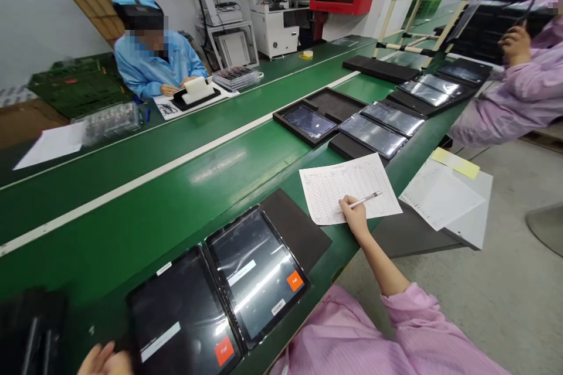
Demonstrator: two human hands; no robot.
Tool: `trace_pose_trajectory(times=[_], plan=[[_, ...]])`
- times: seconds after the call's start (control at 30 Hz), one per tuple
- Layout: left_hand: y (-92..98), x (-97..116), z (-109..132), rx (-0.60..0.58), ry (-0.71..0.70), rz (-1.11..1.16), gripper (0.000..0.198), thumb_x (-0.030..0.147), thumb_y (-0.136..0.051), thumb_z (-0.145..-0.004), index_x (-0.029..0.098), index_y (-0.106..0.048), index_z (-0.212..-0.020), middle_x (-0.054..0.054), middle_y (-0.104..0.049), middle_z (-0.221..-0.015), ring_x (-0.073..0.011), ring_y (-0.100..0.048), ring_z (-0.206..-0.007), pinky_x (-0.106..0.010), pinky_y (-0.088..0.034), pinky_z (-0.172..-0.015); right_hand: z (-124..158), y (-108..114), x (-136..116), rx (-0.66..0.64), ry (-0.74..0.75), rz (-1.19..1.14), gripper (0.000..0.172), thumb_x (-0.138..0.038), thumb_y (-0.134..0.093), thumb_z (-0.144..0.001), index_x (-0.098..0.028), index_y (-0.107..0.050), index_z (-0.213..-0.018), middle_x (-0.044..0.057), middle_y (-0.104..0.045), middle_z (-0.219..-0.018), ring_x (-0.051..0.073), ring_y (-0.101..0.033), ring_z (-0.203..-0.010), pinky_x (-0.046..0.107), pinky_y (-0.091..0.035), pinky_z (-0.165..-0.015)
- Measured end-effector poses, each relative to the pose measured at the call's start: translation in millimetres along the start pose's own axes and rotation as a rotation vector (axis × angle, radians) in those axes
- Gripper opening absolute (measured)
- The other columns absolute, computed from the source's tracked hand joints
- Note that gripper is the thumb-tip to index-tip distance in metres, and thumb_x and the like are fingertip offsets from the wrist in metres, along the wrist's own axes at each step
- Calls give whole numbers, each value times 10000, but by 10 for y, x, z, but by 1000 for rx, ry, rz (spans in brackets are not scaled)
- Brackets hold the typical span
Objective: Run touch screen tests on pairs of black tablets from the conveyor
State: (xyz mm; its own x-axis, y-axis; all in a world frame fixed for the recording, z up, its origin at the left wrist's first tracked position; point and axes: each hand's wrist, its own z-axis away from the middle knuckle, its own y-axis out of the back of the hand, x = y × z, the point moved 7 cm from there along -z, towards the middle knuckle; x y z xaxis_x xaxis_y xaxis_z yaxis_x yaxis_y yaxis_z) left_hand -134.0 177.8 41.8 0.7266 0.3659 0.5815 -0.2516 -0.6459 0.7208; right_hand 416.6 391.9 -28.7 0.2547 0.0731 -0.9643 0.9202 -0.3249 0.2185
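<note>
Bright, even light from overhead | white glare streaks across dark screens (257, 272) and wrapped panels (373, 135) | dull sheen along green bench (211, 167) | shadows faint and soft | centre sharp | wide-angle bending and stretching toward edges and corners | motion blur on raised sheet (479, 6), top right

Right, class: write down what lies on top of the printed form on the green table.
The right hand rests on the form, holding a pen over it. Whatever is written beneath the hand is covered.
</note>
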Motion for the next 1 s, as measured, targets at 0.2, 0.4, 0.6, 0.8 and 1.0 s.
trace_pose_trajectory(times=[0.2, 0.4, 0.6, 0.8, 1.0], plan=[[-934, 2566, 1622, -453, -1048, 13, 432, 302, -480, -1041, 186, -605, -1437, -123, -663, -1464, -261, -618, -1327, -442, -467, -1132, -25, -36, 53, -51, -32, -41, 382, -547, -661, -798, -257, -495, -611, -28, -512, -482, 150, -482, -466, 277, -386, -477], [-1971, 3403, 2576, -496, -1200, -183, 550, 352, -490, -1060, 41, -561, -1508, -181, -593, -1547, -254, -550, -1427, -353, -441, -1151, -51, -16, 51, -113, -9, 0, 437, -600, -751, -720, -251, -517, -597, -20, -553, -500, 154, -498, -479, 293, -417, -499], [-2508, 3357, 2614, -469, -996, -323, 699, 470, -571, -1046, -63, -533, -1497, -278, -582, -1519, -324, -560, -1417, -393, -445, -1163, -17, -23, 33, -91, 71, 88, 458, -542, -722, -742, -253, -448, -518, -46, -462, -458, 135, -427, -496, 295, -356, -540], [-2623, 3259, 2635, -468, -1025, -322, 865, 671, -546, -1012, -11, -503, -1544, -237, -568, -1551, -310, -520, -1447, -366, -414, -1188, 2, -33, 17, -61, 97, 130, 402, -497, -676, -752, -252, -450, -527, -50, -453, -467, 134, -410, -507, 297, -332, -549], [-2661, 3246, 2672, -467, -1029, -298, 881, 692, -536, -1007, -11, -512, -1538, -239, -562, -1556, -316, -535, -1424, -365, -406, -1186, 19, -48, 9, -71, 99, 141, 383, -448, -663, -745, -258, -409, -530, -58, -416, -459, 127, -375, -501, 285, -313, -526]])
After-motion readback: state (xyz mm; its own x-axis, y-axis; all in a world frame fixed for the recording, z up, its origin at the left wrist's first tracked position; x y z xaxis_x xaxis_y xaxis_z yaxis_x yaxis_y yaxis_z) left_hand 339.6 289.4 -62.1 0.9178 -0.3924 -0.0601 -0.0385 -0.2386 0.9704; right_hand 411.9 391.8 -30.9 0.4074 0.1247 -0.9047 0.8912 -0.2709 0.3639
